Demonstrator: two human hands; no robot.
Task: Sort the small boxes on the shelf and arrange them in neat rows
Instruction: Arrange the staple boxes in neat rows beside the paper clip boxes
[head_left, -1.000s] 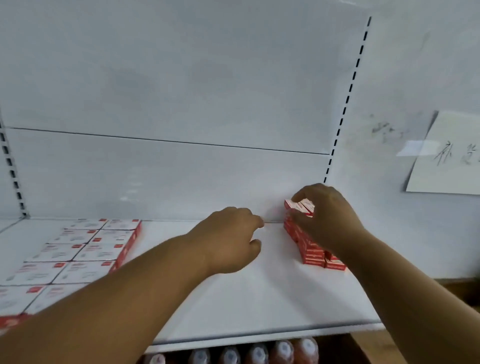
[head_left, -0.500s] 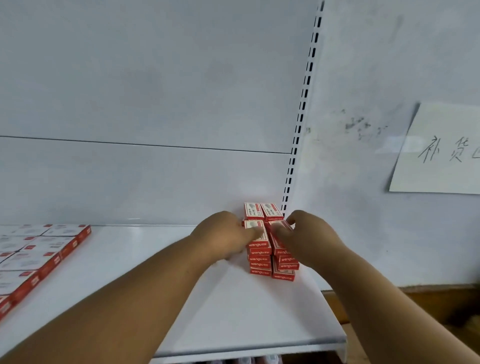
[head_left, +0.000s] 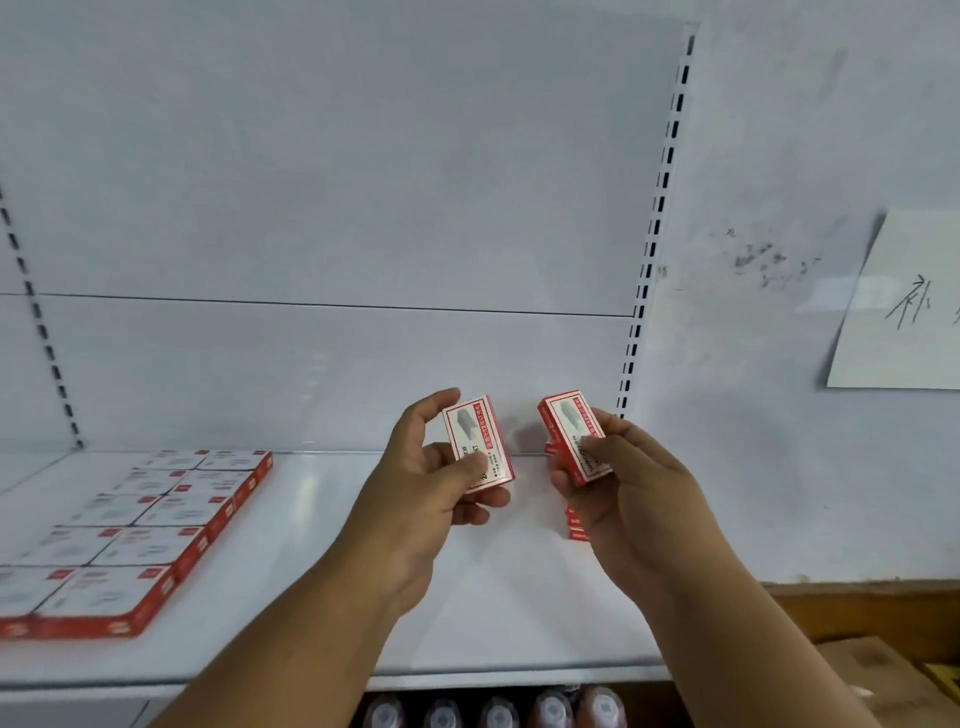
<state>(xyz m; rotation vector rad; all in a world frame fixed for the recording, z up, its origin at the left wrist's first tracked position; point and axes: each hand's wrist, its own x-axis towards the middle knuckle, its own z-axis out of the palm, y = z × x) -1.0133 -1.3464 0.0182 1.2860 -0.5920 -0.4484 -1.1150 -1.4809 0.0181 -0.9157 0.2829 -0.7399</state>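
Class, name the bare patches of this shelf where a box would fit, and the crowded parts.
Bare: the shelf middle, between the flat boxes at left and the stack at right. Crowded: both ends.

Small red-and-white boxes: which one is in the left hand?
The small red-and-white cardboard box left of centre, pinched by the left hand. Its twin sits in the right hand; the others lie flat in rows.
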